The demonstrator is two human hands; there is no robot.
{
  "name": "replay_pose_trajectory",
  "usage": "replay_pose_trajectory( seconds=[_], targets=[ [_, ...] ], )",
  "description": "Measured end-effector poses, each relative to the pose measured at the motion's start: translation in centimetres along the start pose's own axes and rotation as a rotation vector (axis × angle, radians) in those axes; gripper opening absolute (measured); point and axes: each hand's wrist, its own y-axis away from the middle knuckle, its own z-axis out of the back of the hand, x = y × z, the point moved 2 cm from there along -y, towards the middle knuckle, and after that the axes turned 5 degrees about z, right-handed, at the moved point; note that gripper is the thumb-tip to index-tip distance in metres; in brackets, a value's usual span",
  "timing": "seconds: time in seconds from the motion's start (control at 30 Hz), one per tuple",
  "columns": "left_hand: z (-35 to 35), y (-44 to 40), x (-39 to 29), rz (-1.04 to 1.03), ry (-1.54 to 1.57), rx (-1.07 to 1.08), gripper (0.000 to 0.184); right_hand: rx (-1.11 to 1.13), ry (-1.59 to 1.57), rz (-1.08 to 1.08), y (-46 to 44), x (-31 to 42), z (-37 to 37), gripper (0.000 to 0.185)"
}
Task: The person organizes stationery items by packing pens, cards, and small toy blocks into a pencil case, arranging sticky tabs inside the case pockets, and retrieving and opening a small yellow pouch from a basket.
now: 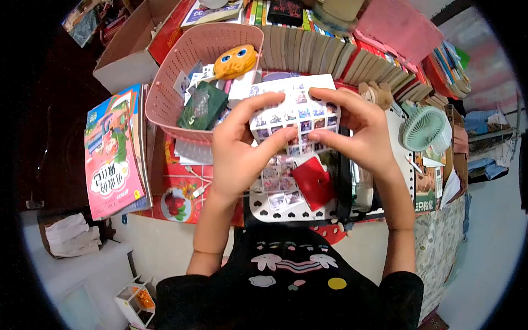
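Note:
A white sheet of small printed picture stickers (301,113) is held up between my two hands, above the table. My left hand (242,140) pinches its left side, thumb on the front. On the right side, my right hand (357,129) grips it the same way. Beneath the sheet lie a red packet (314,183) and more printed pictures (279,175) on a white mat with black hearts (269,208). A dark-edged clear case (360,187) lies beside the packet, below my right hand; my forearm partly covers it.
A pink basket (165,93) with a yellow pouch (235,61) and a dark green packet (202,105) stands at left. Picture books (113,157) lie beside it. A row of books (308,47) lines the back. A green fan (424,127) stands at right, and a white cable (199,190) lies near my left arm.

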Motion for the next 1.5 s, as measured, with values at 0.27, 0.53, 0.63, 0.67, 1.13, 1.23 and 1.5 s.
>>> replay_pose_trajectory(
  seconds=[0.27,0.53,0.63,0.67,1.13,1.23,1.5],
  targets=[
    [-1.7,2.1,0.3,-0.331,-0.780,-0.136,0.036,-0.082,0.499,0.168,2.8,1.4,1.4,0.025],
    [-0.7,4.4,0.9,-0.455,-0.685,0.105,0.015,0.165,0.359,0.341,3.2,1.3,0.4,0.016],
    [0.2,5.3,1.9,-0.328,-0.550,0.103,0.017,0.299,0.438,0.396,2.4,2.3,-0.5,0.015],
    [0.6,5.4,2.2,-0.251,-0.503,0.134,0.017,0.341,0.462,0.421,1.9,2.5,-0.9,0.017],
    [6.3,2.9,6.6,0.024,-0.202,0.384,0.014,0.532,0.389,0.293,-4.5,0.2,-6.2,0.025],
    [5.7,2.7,7.2,0.056,-0.134,0.449,0.016,0.501,0.426,0.212,-3.5,-0.1,-5.4,0.024],
    [1.7,2.0,7.1,0.270,-0.397,0.828,0.011,0.342,0.504,-0.074,5.3,-0.8,-3.3,0.014]
  ],
)
